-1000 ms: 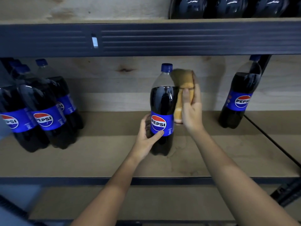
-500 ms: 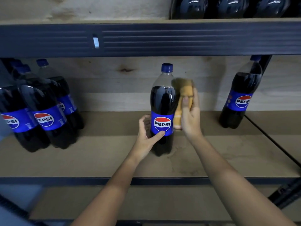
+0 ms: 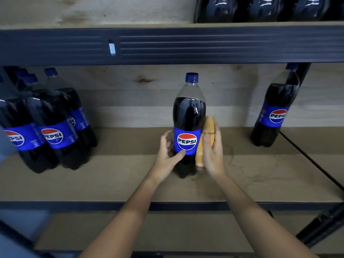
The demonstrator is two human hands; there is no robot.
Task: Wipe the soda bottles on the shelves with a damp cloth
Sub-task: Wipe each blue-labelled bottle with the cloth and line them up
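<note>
A tall Pepsi bottle [image 3: 189, 112] with a blue cap and blue label stands upright in the middle of the wooden shelf [image 3: 130, 175]. My left hand [image 3: 168, 155] grips its lower left side, thumb across the label's bottom edge. My right hand [image 3: 213, 155] holds a folded orange cloth [image 3: 205, 135] against the bottle's right side, level with the label. The fingers lie along the cloth and hide part of it.
Several Pepsi bottles [image 3: 54, 127] stand grouped at the shelf's left end, and one bottle [image 3: 274, 112] stands at the right by a dark upright post. A dark metal beam [image 3: 186, 45] runs above, with more bottles [image 3: 260, 8] on the upper shelf. Damp marks show right of the middle bottle.
My right hand has slid the cloth down the bottle's right side, from near the neck to the label. My left hand keeps its hold and the bottle has turned its logo slightly toward me.
</note>
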